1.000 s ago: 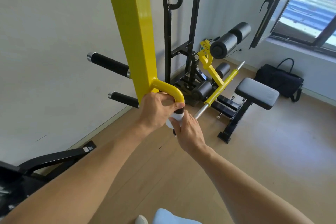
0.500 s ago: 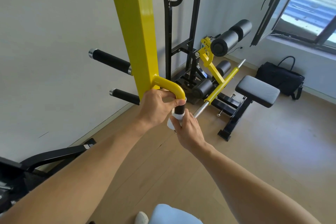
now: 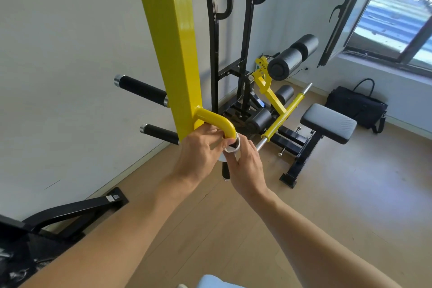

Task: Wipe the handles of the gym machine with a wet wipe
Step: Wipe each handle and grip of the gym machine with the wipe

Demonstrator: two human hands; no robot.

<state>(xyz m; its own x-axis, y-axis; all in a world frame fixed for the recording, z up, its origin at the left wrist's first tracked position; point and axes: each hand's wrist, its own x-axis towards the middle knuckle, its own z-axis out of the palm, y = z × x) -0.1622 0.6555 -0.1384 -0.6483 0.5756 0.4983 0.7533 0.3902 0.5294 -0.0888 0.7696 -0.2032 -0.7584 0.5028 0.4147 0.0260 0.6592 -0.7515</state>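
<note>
Fingers of both hands (image 3: 245,161) curl around wet wipe (image 3: 232,148) on downward-pointing handle (image 3: 225,172).

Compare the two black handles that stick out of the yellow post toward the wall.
The upper handle looks longer and thicker than the lower handle. The upper handle stands clear of both hands, while the lower handle ends close by the left hand. Both are black grips with silver end caps, and neither is being touched or wiped.

Glossy yellow-painted metal post (image 3: 170,49), matt black textured handle grips (image 3: 142,90), pale smooth wood-look floor (image 3: 327,206), grey fabric-look seat pad (image 3: 329,121).
</note>
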